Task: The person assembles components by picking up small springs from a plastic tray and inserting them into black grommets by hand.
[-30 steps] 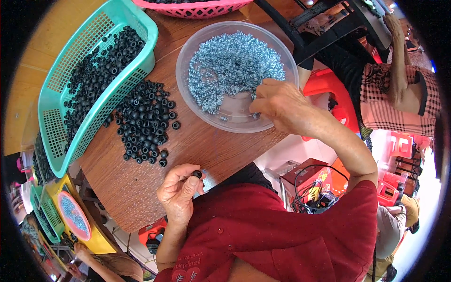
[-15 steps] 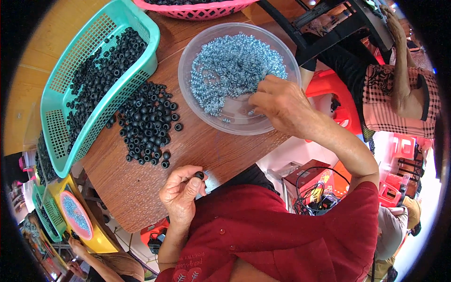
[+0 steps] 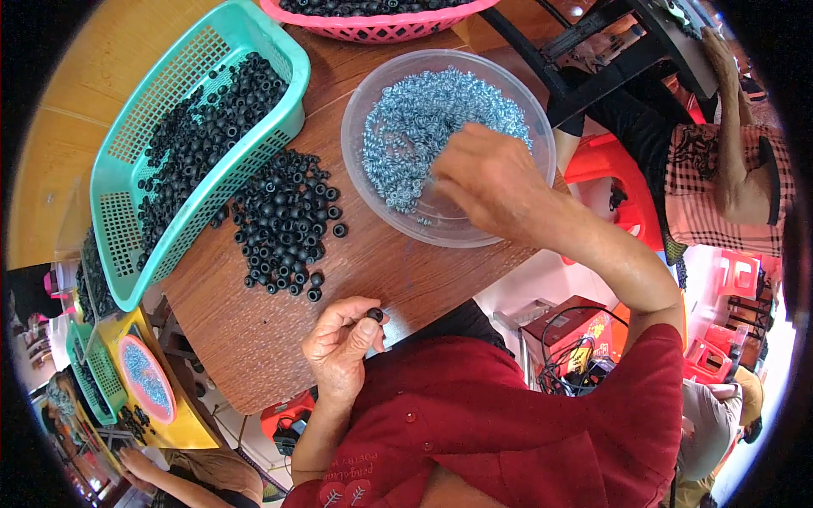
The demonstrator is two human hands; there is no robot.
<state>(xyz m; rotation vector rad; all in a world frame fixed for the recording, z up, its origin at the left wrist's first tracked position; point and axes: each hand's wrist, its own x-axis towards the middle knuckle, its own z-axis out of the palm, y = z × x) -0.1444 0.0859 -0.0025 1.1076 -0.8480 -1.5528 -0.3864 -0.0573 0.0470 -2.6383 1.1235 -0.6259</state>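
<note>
Black bead (image 3: 375, 314) sits pinched in the left hand (image 3: 340, 343). Ahead and rightward of it, the right hand (image 3: 491, 176), its grip unclear, seems to be picking among springs (image 3: 402, 118); lifting one calls for a fine pinch.

the brown wood-grain bench (image 3: 229, 343) looks smooth, faintly glossy; the round clear plastic bowl (image 3: 457, 241), smooth; coiled silvery-blue metal springs (image 3: 411, 114), shiny; round black plastic beads (image 3: 292, 220), mostly matt.
</note>
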